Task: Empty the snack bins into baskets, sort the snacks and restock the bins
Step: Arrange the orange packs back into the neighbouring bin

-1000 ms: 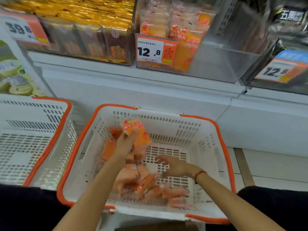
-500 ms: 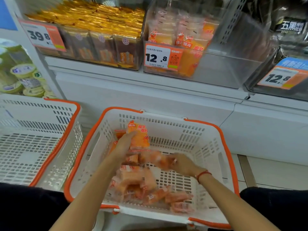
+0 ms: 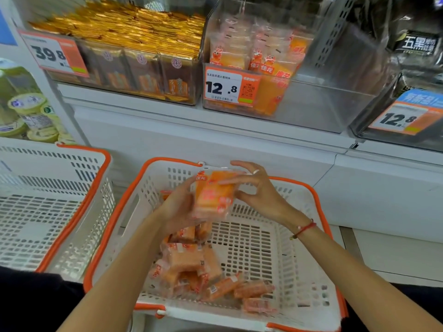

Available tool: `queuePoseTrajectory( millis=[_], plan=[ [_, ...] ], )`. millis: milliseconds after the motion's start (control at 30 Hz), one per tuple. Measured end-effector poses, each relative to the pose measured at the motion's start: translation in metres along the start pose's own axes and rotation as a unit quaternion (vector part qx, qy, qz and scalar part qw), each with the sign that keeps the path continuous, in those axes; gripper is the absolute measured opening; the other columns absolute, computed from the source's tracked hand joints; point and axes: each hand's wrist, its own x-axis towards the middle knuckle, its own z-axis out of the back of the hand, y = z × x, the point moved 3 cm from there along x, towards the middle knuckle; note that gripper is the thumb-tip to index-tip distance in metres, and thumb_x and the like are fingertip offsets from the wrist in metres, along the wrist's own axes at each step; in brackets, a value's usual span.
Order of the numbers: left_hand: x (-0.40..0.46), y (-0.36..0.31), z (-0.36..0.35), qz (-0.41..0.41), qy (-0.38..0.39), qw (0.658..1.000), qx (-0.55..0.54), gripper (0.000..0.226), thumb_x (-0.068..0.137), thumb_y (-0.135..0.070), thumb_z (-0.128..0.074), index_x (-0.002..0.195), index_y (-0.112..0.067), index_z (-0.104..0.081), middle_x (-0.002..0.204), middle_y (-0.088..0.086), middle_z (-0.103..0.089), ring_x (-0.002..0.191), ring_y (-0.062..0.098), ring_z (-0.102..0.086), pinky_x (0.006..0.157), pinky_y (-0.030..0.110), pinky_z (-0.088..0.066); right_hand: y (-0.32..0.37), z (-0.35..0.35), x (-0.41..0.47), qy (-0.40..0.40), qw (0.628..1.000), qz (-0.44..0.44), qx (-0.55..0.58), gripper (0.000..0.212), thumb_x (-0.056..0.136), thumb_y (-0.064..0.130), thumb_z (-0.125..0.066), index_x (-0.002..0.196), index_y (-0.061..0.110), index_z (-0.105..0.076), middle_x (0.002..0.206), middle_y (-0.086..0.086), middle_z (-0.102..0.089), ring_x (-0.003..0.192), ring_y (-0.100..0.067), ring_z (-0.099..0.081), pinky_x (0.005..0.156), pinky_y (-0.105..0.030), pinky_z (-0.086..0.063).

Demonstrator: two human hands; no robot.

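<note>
A white basket with an orange rim [image 3: 309,236] sits in front of me, with several orange snack packets [image 3: 191,262] lying in its left and front part. My left hand [image 3: 178,206] grips a stack of orange packets [image 3: 213,195] above the basket. My right hand [image 3: 259,190] pinches the right edge of that same stack with thumb and fingers. On the shelf above stands a clear bin [image 3: 318,99] tagged 12.8, with orange packets upright in its left half and its right half bare.
A second white basket [image 3: 43,212] stands to the left with nothing visible in it. The shelf also carries a bin of gold-wrapped snacks [image 3: 134,51] tagged 39.8 and a bin of dark packets [image 3: 417,68] at the right. White cabinet fronts lie below the shelf.
My right hand came up from the basket floor and joined the left on the packet stack. Both hands and the stack have risen higher above the basket.
</note>
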Motion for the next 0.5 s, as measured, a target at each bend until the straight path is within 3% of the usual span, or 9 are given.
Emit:
queuePoseTrajectory(
  millis=[100, 167, 233, 333, 400, 500],
  plan=[
    [-0.001, -0.003, -0.012, -0.017, 0.038, 0.998, 0.05, 0.049, 0.095, -0.051, -0.046, 0.13, -0.019, -0.055, 0.121, 0.008, -0.068, 0.112, 0.026, -0.065, 0.1, 0.05, -0.047, 0.006, -0.001, 0.001, 0.02, 0.999, -0.011, -0.031, 0.057, 0.094, -0.006, -0.051, 0.107, 0.048, -0.063, 0.151, 0.012, -0.031, 0.141, -0.015, -0.018, 0.115, -0.035, -0.019],
    [0.002, 0.0, -0.014, -0.031, 0.012, 0.997, 0.075, 0.042, 0.09, -0.044, -0.058, 0.126, -0.022, -0.057, 0.115, 0.002, -0.072, 0.109, 0.021, -0.067, 0.104, 0.049, -0.045, 0.009, 0.003, -0.001, -0.024, 0.994, -0.068, 0.078, 0.053, 0.099, 0.0, -0.044, 0.118, 0.047, -0.058, 0.151, 0.007, -0.031, 0.138, -0.014, -0.03, 0.113, -0.035, -0.032],
    [0.008, 0.004, -0.012, -0.059, -0.031, 0.993, 0.094, 0.041, 0.088, -0.05, -0.059, 0.121, -0.026, -0.058, 0.109, -0.003, -0.073, 0.105, 0.017, -0.068, 0.101, 0.043, -0.048, 0.009, 0.001, -0.004, -0.051, 0.964, -0.177, 0.19, 0.041, 0.098, 0.025, -0.055, 0.136, 0.037, -0.044, 0.143, 0.003, -0.038, 0.123, -0.014, -0.049, 0.095, -0.031, -0.051],
    [0.014, 0.008, -0.013, -0.13, -0.077, 0.984, 0.09, 0.032, 0.09, -0.052, -0.053, 0.114, -0.032, -0.055, 0.106, -0.004, -0.073, 0.096, 0.01, -0.07, 0.074, 0.021, -0.054, 0.009, -0.019, -0.011, 0.048, 0.93, -0.292, 0.218, 0.07, 0.083, 0.039, -0.072, 0.139, 0.026, -0.032, 0.126, 0.006, -0.05, 0.101, -0.007, -0.059, 0.073, -0.021, -0.055],
    [0.015, 0.012, -0.014, -0.169, -0.098, 0.978, 0.068, 0.032, 0.093, -0.049, -0.051, 0.118, -0.031, -0.051, 0.108, -0.004, -0.071, 0.093, 0.007, -0.07, 0.066, 0.015, -0.053, 0.005, -0.031, -0.012, 0.059, 0.908, -0.326, 0.256, 0.073, 0.077, 0.033, -0.08, 0.134, 0.022, -0.037, 0.121, 0.004, -0.056, 0.102, -0.01, -0.061, 0.082, -0.027, -0.056],
    [0.018, 0.015, -0.009, -0.181, -0.1, 0.977, 0.044, 0.05, 0.089, -0.059, -0.05, 0.132, -0.034, -0.042, 0.119, -0.006, -0.067, 0.107, 0.012, -0.067, 0.077, 0.024, -0.056, -0.007, -0.033, -0.008, 0.027, 0.914, -0.321, 0.246, 0.064, 0.074, 0.021, -0.083, 0.127, 0.018, -0.047, 0.117, 0.0, -0.061, 0.106, -0.016, -0.061, 0.089, -0.032, -0.054]
  ],
)
